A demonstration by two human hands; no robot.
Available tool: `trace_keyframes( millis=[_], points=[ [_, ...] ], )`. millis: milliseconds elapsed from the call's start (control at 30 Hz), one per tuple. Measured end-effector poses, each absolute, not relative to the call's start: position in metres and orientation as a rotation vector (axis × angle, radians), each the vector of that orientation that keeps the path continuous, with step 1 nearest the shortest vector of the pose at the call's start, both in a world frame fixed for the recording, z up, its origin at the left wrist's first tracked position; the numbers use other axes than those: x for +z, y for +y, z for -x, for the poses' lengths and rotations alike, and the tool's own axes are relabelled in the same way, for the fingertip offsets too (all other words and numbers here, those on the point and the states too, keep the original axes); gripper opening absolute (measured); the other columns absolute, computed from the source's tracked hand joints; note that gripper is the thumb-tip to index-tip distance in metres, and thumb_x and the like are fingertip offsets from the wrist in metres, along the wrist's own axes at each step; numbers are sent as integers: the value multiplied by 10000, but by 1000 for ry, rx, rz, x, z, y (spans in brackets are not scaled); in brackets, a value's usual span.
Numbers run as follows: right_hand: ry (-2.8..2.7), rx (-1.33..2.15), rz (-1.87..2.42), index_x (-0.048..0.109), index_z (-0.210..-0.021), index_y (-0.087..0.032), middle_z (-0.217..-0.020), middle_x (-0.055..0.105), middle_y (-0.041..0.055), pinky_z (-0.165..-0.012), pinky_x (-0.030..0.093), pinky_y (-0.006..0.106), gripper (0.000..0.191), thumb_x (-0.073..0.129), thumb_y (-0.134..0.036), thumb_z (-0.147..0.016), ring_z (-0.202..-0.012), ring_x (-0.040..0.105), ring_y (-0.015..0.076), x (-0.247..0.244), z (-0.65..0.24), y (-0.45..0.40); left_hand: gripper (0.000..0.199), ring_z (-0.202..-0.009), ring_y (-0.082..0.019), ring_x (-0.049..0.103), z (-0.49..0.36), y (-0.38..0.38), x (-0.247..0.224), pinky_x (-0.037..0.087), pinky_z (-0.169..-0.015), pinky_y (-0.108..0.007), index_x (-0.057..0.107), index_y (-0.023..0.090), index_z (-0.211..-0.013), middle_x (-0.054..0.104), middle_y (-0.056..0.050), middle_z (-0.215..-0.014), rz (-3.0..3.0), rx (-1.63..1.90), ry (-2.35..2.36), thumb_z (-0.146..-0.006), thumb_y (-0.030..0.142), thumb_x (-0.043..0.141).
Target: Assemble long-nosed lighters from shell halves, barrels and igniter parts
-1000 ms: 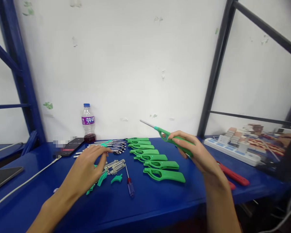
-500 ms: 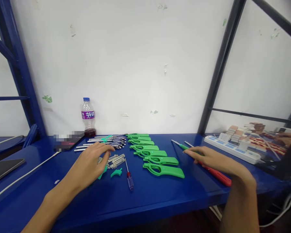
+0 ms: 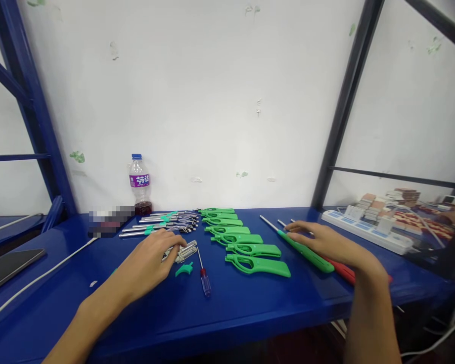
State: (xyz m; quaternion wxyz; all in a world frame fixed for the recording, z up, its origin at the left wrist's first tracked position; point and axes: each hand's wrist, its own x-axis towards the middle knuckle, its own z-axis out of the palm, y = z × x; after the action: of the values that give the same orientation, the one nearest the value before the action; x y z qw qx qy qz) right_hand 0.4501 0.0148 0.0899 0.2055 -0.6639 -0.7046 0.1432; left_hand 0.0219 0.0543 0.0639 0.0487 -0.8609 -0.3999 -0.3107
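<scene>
Head view: clear parts (image 3: pixel 188 252) lie under the curled left hand (image 3: pixel 151 257), a green lighter (image 3: pixel 315 258) under the right hand (image 3: pixel 328 243); whether either grips, I cannot tell. Light touch seems best.

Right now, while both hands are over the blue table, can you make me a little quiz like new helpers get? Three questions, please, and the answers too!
1. Which hand is nearer the screwdriver?
2. True or false: the bottle has a red cap.
3. What is closest to the fingers of the right hand?
A) the bottle
B) a green lighter with a metal tube
C) the screwdriver

Key:
1. The left hand.
2. False; the cap is blue.
3. B.
</scene>
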Motion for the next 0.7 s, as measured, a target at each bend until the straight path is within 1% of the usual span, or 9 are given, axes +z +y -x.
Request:
trace_keyframes(
  millis=[100,200,267,333,433,500,567,700],
  points=[
    [-2021,613,1730,710,-1300,-223,-1301,748,118,-1039,532,403,530,702,-542,-876,-1226,678,341,91,-441,9,355,-843,-259,736,-22,54,64,577,-730,-350,792,267,-969,787,-49,-873,2639,-938,-1230,-987,365,451],
    [-2102,803,1635,723,-1198,-189,-1124,786,119,-926,568,381,486,795,-447,-793,-1080,728,312,91,-424,12,382,-870,-260,747,-21,54,63,584,-751,-353,800,273,-1015,799,-47,-907,2672,-912,-1259,-997,363,429],
    [-2129,789,1636,736,-1151,-195,-1112,781,113,-891,567,373,467,836,-402,-745,-1072,720,308,90,-411,16,399,-890,-261,751,-21,53,63,588,-779,-365,799,273,-1031,803,-45,-927,2681,-883,-1271,-1006,363,411],
    [-2147,754,1691,740,-1152,-217,-1119,774,98,-832,568,348,476,862,-331,-707,-1063,715,297,89,-400,20,407,-901,-264,752,-20,54,63,590,-793,-375,796,265,-1037,803,-47,-931,2677,-869,-1281,-1011,366,403],
    [-2176,728,1753,740,-1114,-237,-1089,762,73,-749,556,313,464,874,-235,-671,-1001,718,272,85,-388,25,400,-899,-264,755,-20,54,63,589,-781,-369,792,265,-1030,804,-47,-928,2670,-881,-1282,-1013,375,409],
    [-2205,717,1756,740,-1099,-242,-1077,756,63,-749,544,311,460,890,-224,-665,-976,717,264,82,-380,27,395,-898,-259,758,-20,53,63,587,-773,-359,791,273,-1036,807,-42,-945,2684,-883,-1283,-1016,380,411],
    [-2244,703,1750,740,-1131,-256,-1091,749,54,-761,531,310,487,901,-223,-673,-976,714,259,80,-371,28,395,-899,-255,760,-20,53,64,586,-773,-351,790,278,-1047,811,-38,-967,2706,-872,-1292,-1018,383,411],
    [-2321,682,1716,743,-1147,-259,-1090,730,41,-755,509,280,481,895,-172,-699,-984,703,238,78,-349,30,400,-928,-254,759,-19,52,64,581,-798,-349,786,273,-1078,813,-39,-1001,2720,-819,-1347,-1018,373,404]
  ],
)
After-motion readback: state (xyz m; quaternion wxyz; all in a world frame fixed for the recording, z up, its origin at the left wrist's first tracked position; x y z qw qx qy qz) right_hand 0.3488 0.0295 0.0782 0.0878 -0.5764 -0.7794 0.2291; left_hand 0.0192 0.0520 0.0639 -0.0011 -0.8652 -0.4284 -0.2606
